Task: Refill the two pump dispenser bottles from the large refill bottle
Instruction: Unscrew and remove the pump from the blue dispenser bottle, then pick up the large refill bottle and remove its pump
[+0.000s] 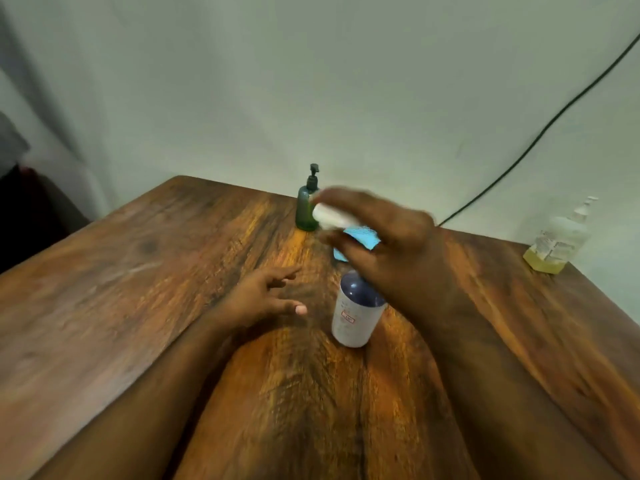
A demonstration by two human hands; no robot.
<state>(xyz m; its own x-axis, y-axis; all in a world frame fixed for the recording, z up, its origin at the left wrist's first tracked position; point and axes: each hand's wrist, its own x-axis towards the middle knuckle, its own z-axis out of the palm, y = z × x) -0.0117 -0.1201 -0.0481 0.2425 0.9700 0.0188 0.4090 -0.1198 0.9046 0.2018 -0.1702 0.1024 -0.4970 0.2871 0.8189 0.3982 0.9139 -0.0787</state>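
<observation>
A white bottle with a dark blue shoulder stands upright at the middle of the wooden table. Its top is hidden behind my right hand. That hand hovers just above it, shut on a white object with a blue part; blur keeps me from telling what the object is. My left hand rests on the table just left of the bottle, fingers apart, holding nothing. A green pump dispenser bottle stands upright at the far edge, partly behind the white object. A clear pump bottle with a little yellow liquid stands at the far right.
A dark cable runs down the pale wall behind the table to its far edge. The table's left edge drops off toward a dark area on the left.
</observation>
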